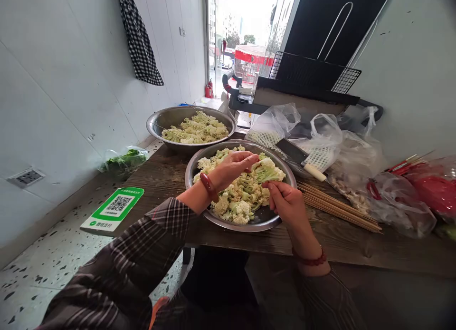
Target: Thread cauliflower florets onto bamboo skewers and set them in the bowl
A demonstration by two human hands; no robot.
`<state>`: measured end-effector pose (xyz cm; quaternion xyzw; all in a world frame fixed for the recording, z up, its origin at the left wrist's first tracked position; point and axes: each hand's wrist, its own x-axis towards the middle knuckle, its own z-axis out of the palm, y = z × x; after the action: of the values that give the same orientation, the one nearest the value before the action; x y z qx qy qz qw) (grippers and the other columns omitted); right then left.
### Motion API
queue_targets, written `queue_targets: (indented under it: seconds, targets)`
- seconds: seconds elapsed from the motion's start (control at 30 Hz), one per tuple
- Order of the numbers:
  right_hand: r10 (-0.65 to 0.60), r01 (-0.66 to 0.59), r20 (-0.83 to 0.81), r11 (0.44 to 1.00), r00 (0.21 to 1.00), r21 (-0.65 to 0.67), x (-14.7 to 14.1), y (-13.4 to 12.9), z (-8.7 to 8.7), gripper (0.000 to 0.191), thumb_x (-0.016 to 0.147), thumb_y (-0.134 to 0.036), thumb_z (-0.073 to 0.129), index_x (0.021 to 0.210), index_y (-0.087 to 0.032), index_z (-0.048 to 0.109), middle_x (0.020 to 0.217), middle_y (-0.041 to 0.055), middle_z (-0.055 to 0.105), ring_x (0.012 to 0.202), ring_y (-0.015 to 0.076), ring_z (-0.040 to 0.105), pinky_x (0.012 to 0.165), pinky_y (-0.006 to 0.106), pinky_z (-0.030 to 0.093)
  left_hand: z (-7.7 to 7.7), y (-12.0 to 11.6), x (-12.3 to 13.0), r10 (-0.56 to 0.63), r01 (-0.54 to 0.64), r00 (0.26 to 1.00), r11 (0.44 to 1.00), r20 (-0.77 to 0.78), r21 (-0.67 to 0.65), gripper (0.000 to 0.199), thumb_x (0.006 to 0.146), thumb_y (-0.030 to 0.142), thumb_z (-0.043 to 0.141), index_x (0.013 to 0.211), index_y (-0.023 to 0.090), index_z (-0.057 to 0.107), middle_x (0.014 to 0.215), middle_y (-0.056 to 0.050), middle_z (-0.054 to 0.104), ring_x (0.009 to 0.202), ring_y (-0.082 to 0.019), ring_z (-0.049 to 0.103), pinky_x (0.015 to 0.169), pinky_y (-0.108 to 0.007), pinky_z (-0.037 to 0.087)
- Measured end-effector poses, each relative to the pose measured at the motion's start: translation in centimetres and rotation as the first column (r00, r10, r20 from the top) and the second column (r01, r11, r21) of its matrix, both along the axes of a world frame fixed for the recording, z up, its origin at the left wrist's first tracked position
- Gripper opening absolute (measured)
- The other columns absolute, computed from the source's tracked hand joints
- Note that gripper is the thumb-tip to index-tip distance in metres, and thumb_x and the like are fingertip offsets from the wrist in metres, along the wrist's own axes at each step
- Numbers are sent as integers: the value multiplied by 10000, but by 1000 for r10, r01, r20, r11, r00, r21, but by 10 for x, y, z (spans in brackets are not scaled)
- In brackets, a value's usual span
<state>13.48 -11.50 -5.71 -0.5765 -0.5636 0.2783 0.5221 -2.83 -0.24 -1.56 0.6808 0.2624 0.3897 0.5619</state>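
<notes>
Head view: our left hand (231,168), fingers partly curled, and our right hand (289,204), thumb and forefinger together, are above a round silver metal bowl (265,218) of cream-and-green cauliflower pieces (240,211). We see one large pale cauliflower floret (269,171) between them; we cannot tell whether either hand grips it. Thin tan wooden skewers (337,206) lie beside the bowl on our brown wooden tabletop (338,247).

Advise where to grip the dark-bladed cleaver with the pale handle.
Probably best by the pale, rod-shaped handle, coming from the near right: its free end points that way, while the flat dark blade lies beyond it, beside translucent plastic bags.
</notes>
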Motion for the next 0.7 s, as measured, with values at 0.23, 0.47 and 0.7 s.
queue_targets:
  seconds: [0.23,0.47,0.7]
  targets:
    - [37,-37,-12,999,999,4,1,-1,2,414,914,-526,552,913,-155,737,427,-56,492,401,105,432,437,238,334,-6,6,2,-56,62,994,997,97,-55,326,682,435,792,740,140,664,698,-12,601,646,-92,478,619,-248,384]
    - [44,-43,-28,999,999,14,5,-2,0,397,926,-494,568,940,-140,747,442,-55,501,419,95,434,446,226,354,-2,1,0,-78,79,996,996,31,-29,319,696,446,780,726,153,658,690,-8,595,669,-110,491,640,-259,399]
    - [-24,26,-105,999,994,22,2,-2,1,418,901,-536,593,921,-145,737,441,-55,492,389,95,408,411,232,328,-5,7,-2,23,-19,999,997,49,-81,325,879,458,598,872,148,694,903,-77,697,794,-134,620,734,-269,479]
